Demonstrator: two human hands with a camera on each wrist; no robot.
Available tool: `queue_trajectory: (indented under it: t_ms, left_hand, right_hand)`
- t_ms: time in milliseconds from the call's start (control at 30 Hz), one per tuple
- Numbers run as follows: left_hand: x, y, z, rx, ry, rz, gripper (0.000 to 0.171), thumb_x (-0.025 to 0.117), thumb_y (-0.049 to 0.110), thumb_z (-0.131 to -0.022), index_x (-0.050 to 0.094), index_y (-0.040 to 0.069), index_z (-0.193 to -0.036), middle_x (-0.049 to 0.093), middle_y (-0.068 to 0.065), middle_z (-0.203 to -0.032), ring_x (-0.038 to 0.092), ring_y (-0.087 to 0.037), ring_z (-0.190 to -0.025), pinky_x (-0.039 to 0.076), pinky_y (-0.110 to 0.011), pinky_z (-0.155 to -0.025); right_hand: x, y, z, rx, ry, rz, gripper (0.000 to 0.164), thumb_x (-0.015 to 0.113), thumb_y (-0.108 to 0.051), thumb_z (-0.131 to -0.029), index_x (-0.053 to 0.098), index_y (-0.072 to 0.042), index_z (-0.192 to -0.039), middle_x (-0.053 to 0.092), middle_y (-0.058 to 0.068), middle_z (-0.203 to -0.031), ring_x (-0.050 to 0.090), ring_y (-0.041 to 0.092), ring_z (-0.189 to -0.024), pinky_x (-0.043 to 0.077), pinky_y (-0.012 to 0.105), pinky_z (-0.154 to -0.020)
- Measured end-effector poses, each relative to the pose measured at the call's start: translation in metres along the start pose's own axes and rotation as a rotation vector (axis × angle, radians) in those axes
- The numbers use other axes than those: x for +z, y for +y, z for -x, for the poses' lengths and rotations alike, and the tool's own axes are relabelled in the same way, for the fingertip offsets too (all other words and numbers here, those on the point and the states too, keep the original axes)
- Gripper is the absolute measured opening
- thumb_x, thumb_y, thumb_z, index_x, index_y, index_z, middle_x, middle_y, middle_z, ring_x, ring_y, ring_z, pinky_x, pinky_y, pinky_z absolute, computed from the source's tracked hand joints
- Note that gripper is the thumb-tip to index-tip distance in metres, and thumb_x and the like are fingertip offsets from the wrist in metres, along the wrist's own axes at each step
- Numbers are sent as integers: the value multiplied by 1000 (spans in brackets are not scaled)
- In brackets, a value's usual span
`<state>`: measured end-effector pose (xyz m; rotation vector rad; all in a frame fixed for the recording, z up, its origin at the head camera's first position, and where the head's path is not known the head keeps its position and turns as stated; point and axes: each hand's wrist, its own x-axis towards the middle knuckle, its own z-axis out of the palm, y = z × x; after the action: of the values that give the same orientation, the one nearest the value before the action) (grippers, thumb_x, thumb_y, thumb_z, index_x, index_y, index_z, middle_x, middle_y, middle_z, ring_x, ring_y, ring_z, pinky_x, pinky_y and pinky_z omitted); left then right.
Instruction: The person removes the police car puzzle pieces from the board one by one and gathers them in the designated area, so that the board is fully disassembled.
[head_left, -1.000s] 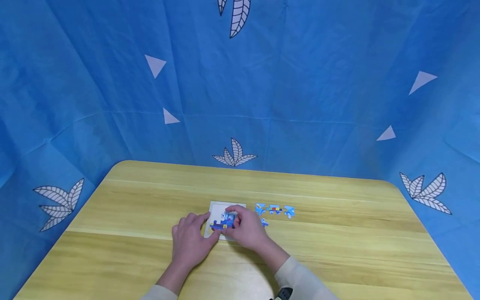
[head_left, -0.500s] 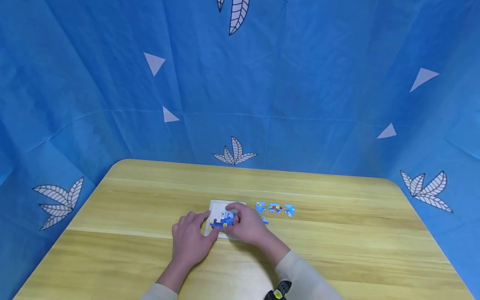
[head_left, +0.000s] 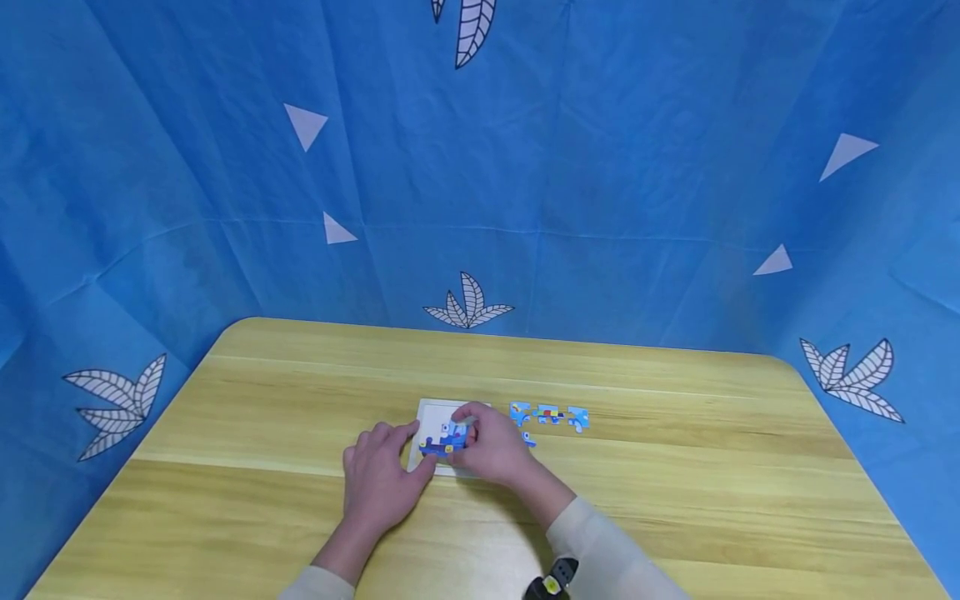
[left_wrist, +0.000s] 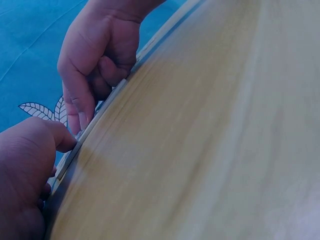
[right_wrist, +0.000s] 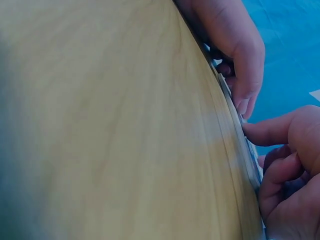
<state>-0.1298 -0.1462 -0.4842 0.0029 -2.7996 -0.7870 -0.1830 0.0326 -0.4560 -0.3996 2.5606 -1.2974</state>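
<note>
A white puzzle tray (head_left: 433, 419) lies on the table, its lower part covered by joined blue picture pieces (head_left: 432, 447). My left hand (head_left: 380, 477) holds the tray at its left front corner, fingers along the left side and thumb at the front edge. Over the tray's right half, my right hand (head_left: 497, 450) pinches a blue puzzle piece (head_left: 455, 434) between index finger and thumb, set against the joined ones. Its palm hides the tray's right side. Both wrist views catch the tray edge-on, with the left thumb (left_wrist: 64, 137) and right thumb (right_wrist: 267, 131) at its edge.
Loose puzzle pieces lie right of the tray: a top row with one at left (head_left: 519, 412), one in the middle (head_left: 548, 413) and one at right (head_left: 578, 418). Another (head_left: 528, 439) shows partly behind the right hand. A blue curtain (head_left: 637, 208) hangs beyond the wooden table (head_left: 675, 450).
Both hands stay nearly in place, with only slight finger movement of the right hand at the piece. The loose pieces lie unmoved, and the head view has shifted a little.
</note>
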Motion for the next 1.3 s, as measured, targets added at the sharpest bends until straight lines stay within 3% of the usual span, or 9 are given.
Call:
queue_trajectory:
  t_ms: [300,567,800,1033,1300]
  left_hand:
    - [0,0,0,-5,-8,8,55,75,41,-83,68,11,-128,59,-3,-103,47,-24,-90,30,-42,-79]
    - [-1,1,-1,-23,-22,7,56,74,44,-83,68,11,-128,59,-4,-106,47,-24,-92,29,-42,-81]
    - [-2,1,-1,-16,-12,6,56,74,44,-83,69,11,-127,60,-4,-105,49,-25,-93,30,-42,-79]
    - [0,-1,-2,-14,-13,-2,57,74,45,-82,69,12,-128,60,-4,-106,50,-25,-95,30,-42,-79]
    - [0,0,-1,-10,-10,-6,57,74,45,-82,68,12,-129,60,-4,-107,50,-25,-94,31,-43,-80]
  right_hand:
    - [1,3,2,1,5,-134,49,83,1,-75,63,-12,-118,41,-4,-58,38,11,-49,34,27,-51]
    - [0,3,4,-22,-5,-158,54,80,9,-75,66,-16,-120,40,-4,-61,39,12,-54,38,28,-59]
    - [-1,2,5,1,36,-193,51,81,11,-71,62,-10,-114,41,-3,-63,40,12,-56,37,27,-56]
    - [-3,1,7,30,77,-120,52,87,2,-69,58,-8,-111,47,0,-65,44,13,-56,39,30,-55]
    - [-4,-1,10,43,86,-22,47,90,-8,-69,67,-1,-109,48,-3,-62,43,10,-54,40,29,-54]
